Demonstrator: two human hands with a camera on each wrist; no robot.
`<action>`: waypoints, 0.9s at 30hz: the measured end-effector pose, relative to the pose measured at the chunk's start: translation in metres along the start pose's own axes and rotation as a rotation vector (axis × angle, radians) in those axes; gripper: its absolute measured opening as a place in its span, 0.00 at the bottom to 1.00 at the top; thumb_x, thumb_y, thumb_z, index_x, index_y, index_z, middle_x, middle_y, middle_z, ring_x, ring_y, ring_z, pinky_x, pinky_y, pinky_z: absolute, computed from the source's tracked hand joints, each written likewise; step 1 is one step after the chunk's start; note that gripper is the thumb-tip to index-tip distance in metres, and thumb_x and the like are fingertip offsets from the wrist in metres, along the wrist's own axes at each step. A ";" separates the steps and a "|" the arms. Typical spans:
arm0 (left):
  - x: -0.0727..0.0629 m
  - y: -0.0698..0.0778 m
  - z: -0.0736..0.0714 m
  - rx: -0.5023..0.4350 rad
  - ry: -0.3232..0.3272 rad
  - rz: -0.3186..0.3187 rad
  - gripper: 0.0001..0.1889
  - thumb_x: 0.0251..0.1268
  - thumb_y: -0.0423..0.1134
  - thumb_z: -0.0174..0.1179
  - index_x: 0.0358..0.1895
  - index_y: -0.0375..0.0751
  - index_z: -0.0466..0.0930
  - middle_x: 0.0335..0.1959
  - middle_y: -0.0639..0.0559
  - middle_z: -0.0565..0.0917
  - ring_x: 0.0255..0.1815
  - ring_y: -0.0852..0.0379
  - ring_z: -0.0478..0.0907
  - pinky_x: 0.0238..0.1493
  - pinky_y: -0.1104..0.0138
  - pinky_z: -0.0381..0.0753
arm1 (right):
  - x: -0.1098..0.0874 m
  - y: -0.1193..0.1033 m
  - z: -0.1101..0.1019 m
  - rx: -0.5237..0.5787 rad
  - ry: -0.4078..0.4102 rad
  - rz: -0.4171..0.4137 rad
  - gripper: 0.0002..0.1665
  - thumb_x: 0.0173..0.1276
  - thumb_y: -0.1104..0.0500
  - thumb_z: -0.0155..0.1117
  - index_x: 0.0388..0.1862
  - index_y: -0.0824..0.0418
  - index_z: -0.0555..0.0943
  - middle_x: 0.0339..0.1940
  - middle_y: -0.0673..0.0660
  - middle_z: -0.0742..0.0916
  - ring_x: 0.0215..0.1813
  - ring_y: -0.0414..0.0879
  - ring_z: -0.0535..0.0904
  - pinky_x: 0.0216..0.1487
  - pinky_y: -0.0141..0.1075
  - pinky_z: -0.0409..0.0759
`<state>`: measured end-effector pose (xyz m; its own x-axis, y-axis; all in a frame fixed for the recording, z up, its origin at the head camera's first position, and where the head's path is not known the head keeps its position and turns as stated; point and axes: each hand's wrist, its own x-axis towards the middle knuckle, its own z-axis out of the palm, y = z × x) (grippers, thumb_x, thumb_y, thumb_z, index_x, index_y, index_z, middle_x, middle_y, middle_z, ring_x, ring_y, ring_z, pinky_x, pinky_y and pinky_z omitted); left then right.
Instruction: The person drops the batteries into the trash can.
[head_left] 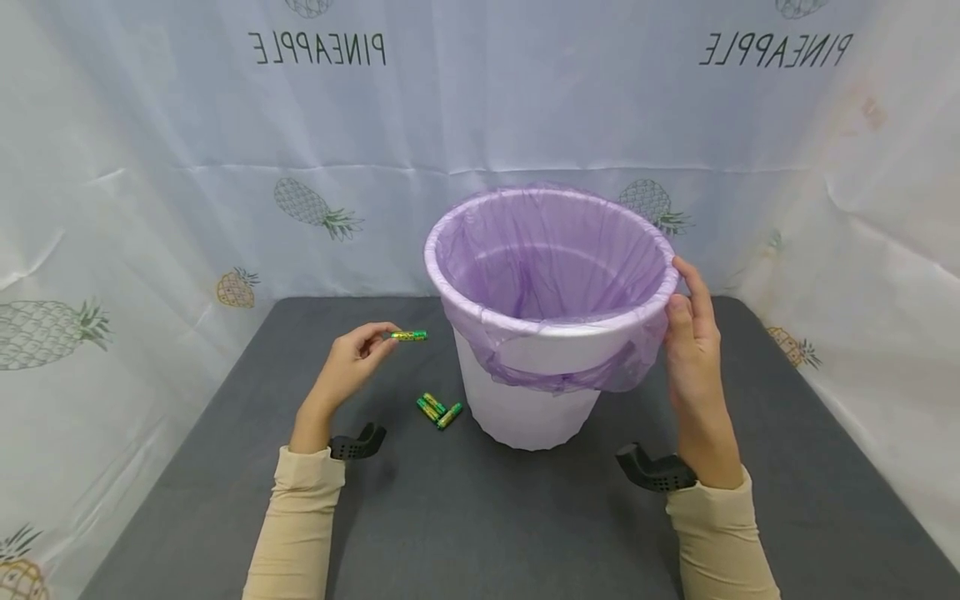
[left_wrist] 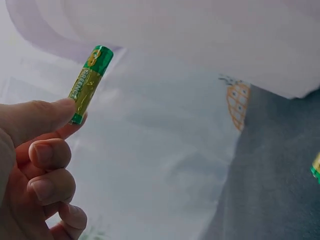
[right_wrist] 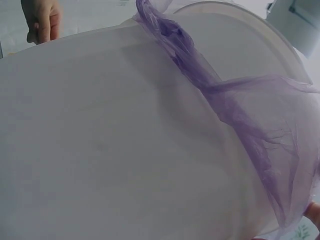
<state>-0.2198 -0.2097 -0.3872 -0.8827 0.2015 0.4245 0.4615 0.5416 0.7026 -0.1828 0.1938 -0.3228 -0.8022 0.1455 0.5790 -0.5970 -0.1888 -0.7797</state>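
Note:
In the head view, my left hand (head_left: pixel 356 358) pinches a green-and-gold battery (head_left: pixel 409 336) between thumb and fingertips, to the left of the trash can. Most of that battery (left_wrist: pixel 90 82) sticks out past the thumb in the left wrist view, the other fingers curled below. Three similar batteries (head_left: pixel 433 404) lie together on the table beside the trash can's base. The white trash can (head_left: pixel 525 417) is lined with a purple bag (head_left: pixel 555 267) folded over its rim. My right hand (head_left: pixel 693 358) rests thumb and fingers against the rim's right side, over the bag.
The trash can stands on a dark grey table (head_left: pixel 465 517). A pale curtain (head_left: pixel 480 100) with printed pineapples hangs behind and along both sides. Black wrist mounts (head_left: pixel 656 471) sit at both sleeves.

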 end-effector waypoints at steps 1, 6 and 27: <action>0.000 0.002 0.000 0.003 0.016 0.017 0.11 0.67 0.31 0.58 0.51 0.35 0.80 0.23 0.52 0.70 0.17 0.69 0.57 0.23 0.72 0.62 | 0.000 0.000 0.000 -0.006 0.002 0.000 0.23 0.76 0.57 0.50 0.68 0.51 0.70 0.33 0.45 0.80 0.31 0.33 0.75 0.34 0.24 0.73; -0.001 0.014 -0.001 0.029 0.110 0.086 0.09 0.64 0.28 0.59 0.47 0.35 0.81 0.22 0.53 0.68 0.17 0.69 0.56 0.22 0.72 0.60 | 0.000 0.001 0.000 -0.042 0.008 0.015 0.23 0.76 0.57 0.50 0.68 0.49 0.70 0.32 0.44 0.80 0.32 0.32 0.74 0.34 0.24 0.73; 0.017 0.071 -0.024 0.012 0.282 0.258 0.09 0.64 0.24 0.57 0.46 0.30 0.81 0.21 0.57 0.66 0.21 0.69 0.58 0.26 0.73 0.60 | -0.002 -0.001 -0.002 0.003 -0.022 -0.007 0.23 0.76 0.58 0.51 0.68 0.50 0.69 0.32 0.43 0.79 0.33 0.32 0.74 0.34 0.24 0.73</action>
<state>-0.1996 -0.1873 -0.3165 -0.6777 0.1010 0.7284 0.6630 0.5123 0.5459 -0.1802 0.1951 -0.3237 -0.7977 0.1255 0.5899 -0.6029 -0.1908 -0.7747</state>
